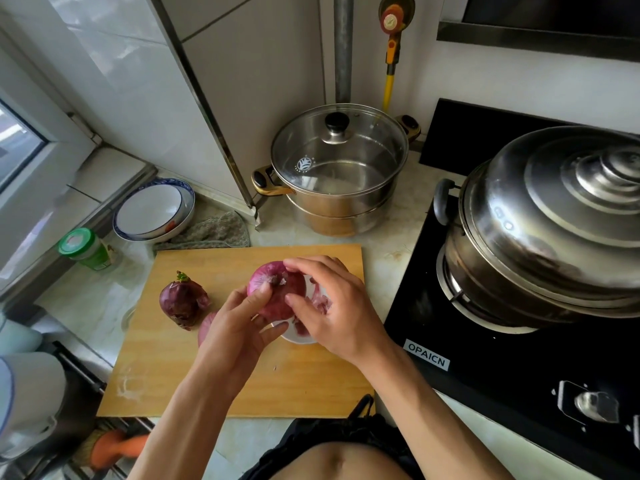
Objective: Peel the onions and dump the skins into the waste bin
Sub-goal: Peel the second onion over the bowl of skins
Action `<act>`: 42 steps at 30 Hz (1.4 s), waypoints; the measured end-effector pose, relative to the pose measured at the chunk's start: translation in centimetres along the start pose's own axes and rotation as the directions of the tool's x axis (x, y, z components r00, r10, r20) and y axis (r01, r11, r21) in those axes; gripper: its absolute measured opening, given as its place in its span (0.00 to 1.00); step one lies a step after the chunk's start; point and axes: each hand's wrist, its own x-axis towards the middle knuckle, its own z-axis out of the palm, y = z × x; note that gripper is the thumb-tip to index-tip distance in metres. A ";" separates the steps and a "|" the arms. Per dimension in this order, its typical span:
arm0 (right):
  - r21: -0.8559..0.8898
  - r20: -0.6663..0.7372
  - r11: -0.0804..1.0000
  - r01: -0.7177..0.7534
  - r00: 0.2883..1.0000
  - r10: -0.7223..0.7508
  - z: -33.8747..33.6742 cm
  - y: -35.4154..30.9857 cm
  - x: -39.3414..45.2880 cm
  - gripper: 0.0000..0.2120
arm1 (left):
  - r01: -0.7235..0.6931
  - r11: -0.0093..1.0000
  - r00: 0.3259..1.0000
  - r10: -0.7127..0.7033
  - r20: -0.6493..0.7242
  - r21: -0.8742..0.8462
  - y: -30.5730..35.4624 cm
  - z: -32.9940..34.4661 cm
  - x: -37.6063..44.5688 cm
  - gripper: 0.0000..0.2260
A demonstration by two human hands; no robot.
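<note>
Lowest in the frame, two bare forearms reach up over a wooden cutting board [214, 375]. At the middle of the picture the left hand [239, 327] cups a red onion [277, 292] from below, thumb curled onto its top beside the root end, while the right hand [332, 306] curls round its right side, fingertips on the top and thumb pressing the front. The onion is held just above a small white bowl [298, 338], where loose purple skins [320, 299] already lie.

Its surface looks glossy and smooth, so it is probably close to peeled and likely slippery; it is firm and fairly light, best steadied in the palm. Any remaining skin is thin, dry and brittle (it tears sooner than it lifts in one piece), and is best pinched at the root end, where an edge stands free.

To the left on the board sits a second onion [183, 301], dark and sprouting, skin on. Another purple piece [206, 327] peeks out behind the left wrist.

Farther up, a lidded steel pot [339, 174] stands against the wall; a larger steamer [547, 230] sits on the stove at the right, plates [152, 209] at the left. No waste bin is in view.
</note>
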 end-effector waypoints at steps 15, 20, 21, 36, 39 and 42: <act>0.035 -0.031 0.996 -0.086 0.996 0.087 0.0 0.5 -0.3 0.21 | -0.007 1.000 0.997 0.009 -0.078 0.027 0.0 1.2 -0.7 0.25; 0.031 -0.036 0.996 -0.086 0.996 0.087 0.0 0.6 -0.4 0.19 | 0.003 1.000 0.998 -0.002 -0.067 0.023 0.0 1.3 -0.8 0.22; 0.029 -0.034 0.996 -0.085 0.996 0.086 0.0 0.6 -0.4 0.19 | 0.005 1.000 0.998 -0.003 -0.068 0.025 -0.1 1.3 -0.8 0.22; -0.009 0.079 0.987 -0.159 0.984 0.159 -0.2 0.7 -0.3 0.11 | 0.037 0.998 0.993 -0.031 -0.117 0.054 -0.4 1.2 -1.1 0.25; 0.010 0.070 0.984 -0.175 0.982 0.174 0.0 0.6 -0.4 0.08 | 0.037 0.998 0.993 -0.031 -0.118 0.050 -0.3 1.3 -1.0 0.25; 0.050 0.028 0.982 -0.185 0.983 0.183 -0.1 0.6 -0.5 0.11 | 0.039 0.998 0.994 -0.033 -0.100 0.050 -0.1 1.4 -1.0 0.23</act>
